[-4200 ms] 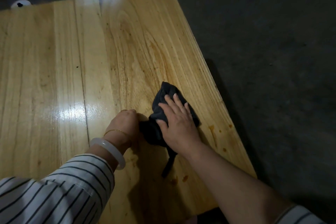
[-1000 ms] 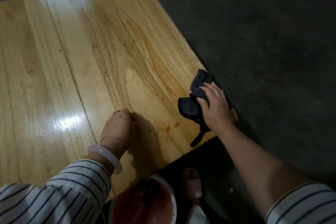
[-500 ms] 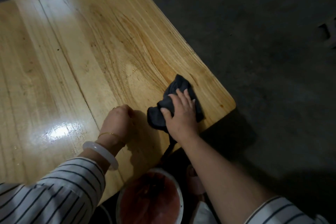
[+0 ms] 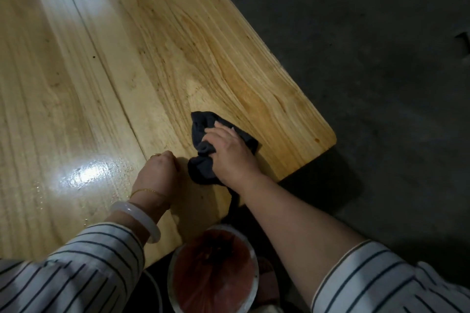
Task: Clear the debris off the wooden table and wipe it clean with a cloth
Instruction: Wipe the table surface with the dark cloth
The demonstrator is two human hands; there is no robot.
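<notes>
I'm mid-wipe: my right hand grips the bunched dark cloth on the wooden table, while my left hand rests fisted beside it. Next, I judge, comes a firm sweep toward the near corner.

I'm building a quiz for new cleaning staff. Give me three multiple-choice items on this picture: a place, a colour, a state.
1. Where is the cloth?
A. On the floor
B. On the table near its right corner
C. In the bucket

2. What colour is the cloth?
A. White
B. Yellow
C. Dark, near black

3. How is the left hand?
A. Curled in a fist on the table
B. Flat, fingers spread
C. Raised off the table

1 B: the cloth lies on the table under the right hand.
2 C: it shows dark against the pale table.
3 A: fingers curled, resting on the table.
</notes>
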